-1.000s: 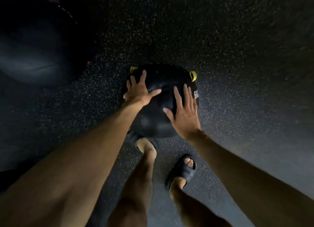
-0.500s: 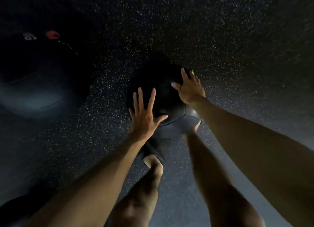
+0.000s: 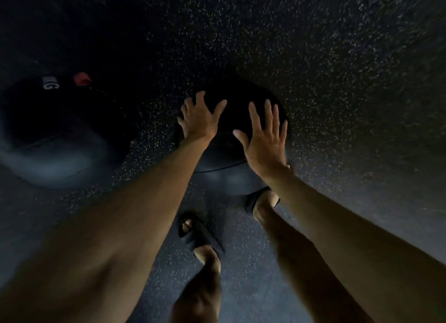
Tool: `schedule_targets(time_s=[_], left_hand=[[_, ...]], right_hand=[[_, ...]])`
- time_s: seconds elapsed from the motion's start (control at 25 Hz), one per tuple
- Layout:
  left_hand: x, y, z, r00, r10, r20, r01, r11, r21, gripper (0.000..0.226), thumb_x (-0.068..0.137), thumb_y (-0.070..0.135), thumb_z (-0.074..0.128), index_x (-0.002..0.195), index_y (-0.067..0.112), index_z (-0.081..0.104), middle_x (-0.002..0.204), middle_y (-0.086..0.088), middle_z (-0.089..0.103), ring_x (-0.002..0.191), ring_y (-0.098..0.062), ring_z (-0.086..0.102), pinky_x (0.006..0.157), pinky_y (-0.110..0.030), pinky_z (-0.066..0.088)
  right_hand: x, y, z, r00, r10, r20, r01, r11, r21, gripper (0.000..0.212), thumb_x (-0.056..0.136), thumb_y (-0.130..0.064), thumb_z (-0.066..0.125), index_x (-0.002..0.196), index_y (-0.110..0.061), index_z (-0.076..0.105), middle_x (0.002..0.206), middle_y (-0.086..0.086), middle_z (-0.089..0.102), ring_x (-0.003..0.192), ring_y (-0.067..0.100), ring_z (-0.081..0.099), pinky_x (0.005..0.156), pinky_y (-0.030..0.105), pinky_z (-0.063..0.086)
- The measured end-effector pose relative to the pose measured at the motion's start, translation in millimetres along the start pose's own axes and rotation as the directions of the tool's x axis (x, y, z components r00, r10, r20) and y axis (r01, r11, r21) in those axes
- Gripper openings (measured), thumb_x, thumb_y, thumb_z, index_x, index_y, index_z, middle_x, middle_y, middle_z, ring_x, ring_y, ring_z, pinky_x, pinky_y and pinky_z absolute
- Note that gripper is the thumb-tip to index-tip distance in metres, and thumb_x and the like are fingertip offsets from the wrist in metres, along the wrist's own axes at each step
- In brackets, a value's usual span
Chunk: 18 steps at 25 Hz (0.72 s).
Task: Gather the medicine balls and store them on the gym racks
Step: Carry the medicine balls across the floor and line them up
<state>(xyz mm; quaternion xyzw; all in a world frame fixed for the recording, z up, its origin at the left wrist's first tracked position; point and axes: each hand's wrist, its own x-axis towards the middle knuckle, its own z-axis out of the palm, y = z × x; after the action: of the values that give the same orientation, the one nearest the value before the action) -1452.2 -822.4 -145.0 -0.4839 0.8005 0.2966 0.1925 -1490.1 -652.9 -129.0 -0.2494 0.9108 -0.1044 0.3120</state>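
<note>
Medicine ball first: the black one sits low in front of you, apparently on the speckled floor, with your right foot just behind it. Your left hand lies over its far upper left side and your right hand is flat on its upper right. Both have the fingers spread and neither is wrapped round anything, so you are pressing or steering, not gripping. I'd judge you are at the gathering step, with storing not begun. A second ball, larger in this view, with a white label and a red mark, lies well apart on your left. No rack is in view. Next you need a hold from the sides or underneath, since palms on top cannot lift it.
</note>
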Motion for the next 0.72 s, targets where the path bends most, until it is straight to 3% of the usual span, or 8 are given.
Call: schedule_targets(time_s=[0.12, 0.24, 0.36, 0.44, 0.56, 0.72], left_hand=[[-7.0, 8.1, -4.3, 0.984, 0.151, -0.098, -0.153, 0.988, -0.022, 0.069, 0.098, 0.061, 0.042, 0.153, 0.02, 0.034, 0.156, -0.015, 0.033, 0.144, -0.032, 0.031, 0.117, -0.055, 0.029], [-35.8, 6.2, -9.9, 0.962, 0.271, -0.039, -0.27, 0.963, 0.024, 0.086, 0.092, 0.071, 0.045, 0.16, 0.032, 0.01, 0.167, -0.012, 0.004, 0.154, -0.031, 0.005, 0.121, -0.056, 0.015], [-27.9, 27.6, -17.1, 0.969, 0.243, 0.039, -0.243, 0.97, 0.005, 0.098, 0.085, 0.078, 0.05, 0.158, 0.043, -0.006, 0.168, -0.004, -0.013, 0.155, -0.028, -0.012, 0.118, -0.065, 0.015], [9.2, 58.4, -32.7, 0.98, 0.177, 0.087, -0.177, 0.984, -0.007, 0.096, 0.084, 0.08, 0.048, 0.156, 0.047, -0.005, 0.168, -0.003, -0.014, 0.154, -0.028, -0.014, 0.114, -0.073, 0.016], [74.3, 111.6, -57.1, 0.987, 0.043, 0.157, -0.041, 0.999, -0.016, 0.09, 0.086, 0.077, 0.049, 0.157, 0.046, 0.003, 0.168, -0.006, -0.01, 0.154, -0.032, -0.011, 0.111, -0.076, 0.013], [142.7, 170.4, -69.8, 0.993, -0.076, 0.09, 0.079, 0.996, -0.031, 0.069, 0.095, 0.068, 0.043, 0.155, 0.042, 0.023, 0.166, -0.013, 0.011, 0.152, -0.038, 0.005, 0.113, -0.075, 0.01]], right_hand=[[60.9, 12.2, -33.8, 0.993, 0.056, 0.106, -0.055, 0.998, -0.012, 0.073, 0.1, -0.068, 0.023, 0.161, -0.033, 0.003, 0.169, 0.007, -0.004, 0.155, 0.028, -0.006, 0.124, 0.056, 0.005], [132.8, 16.2, -66.2, 0.963, 0.186, 0.194, -0.202, 0.977, 0.065, 0.071, 0.1, -0.067, 0.026, 0.16, -0.032, 0.013, 0.168, 0.007, 0.008, 0.154, 0.032, 0.006, 0.123, 0.055, 0.011], [180.6, 13.3, -91.8, 0.937, 0.304, 0.171, -0.332, 0.928, 0.17, 0.061, 0.103, -0.058, 0.032, 0.154, -0.025, 0.034, 0.157, 0.014, 0.033, 0.145, 0.036, 0.028, 0.118, 0.054, 0.024], [179.5, 13.8, -101.7, 0.97, 0.236, 0.054, -0.242, 0.952, 0.189, 0.056, 0.105, -0.051, 0.032, 0.151, -0.02, 0.039, 0.153, 0.016, 0.039, 0.142, 0.036, 0.034, 0.116, 0.052, 0.028], [137.4, 19.3, -102.5, 0.993, 0.062, -0.103, -0.045, 0.986, 0.161, 0.062, 0.104, -0.054, 0.032, 0.157, -0.022, 0.026, 0.164, 0.016, 0.021, 0.152, 0.034, 0.016, 0.122, 0.052, 0.018], [112.5, 18.3, -98.7, 0.997, -0.047, -0.06, 0.053, 0.994, 0.096, 0.09, 0.095, -0.071, 0.041, 0.161, -0.027, -0.002, 0.168, 0.012, -0.012, 0.154, 0.028, -0.014, 0.123, 0.056, 0.004]])
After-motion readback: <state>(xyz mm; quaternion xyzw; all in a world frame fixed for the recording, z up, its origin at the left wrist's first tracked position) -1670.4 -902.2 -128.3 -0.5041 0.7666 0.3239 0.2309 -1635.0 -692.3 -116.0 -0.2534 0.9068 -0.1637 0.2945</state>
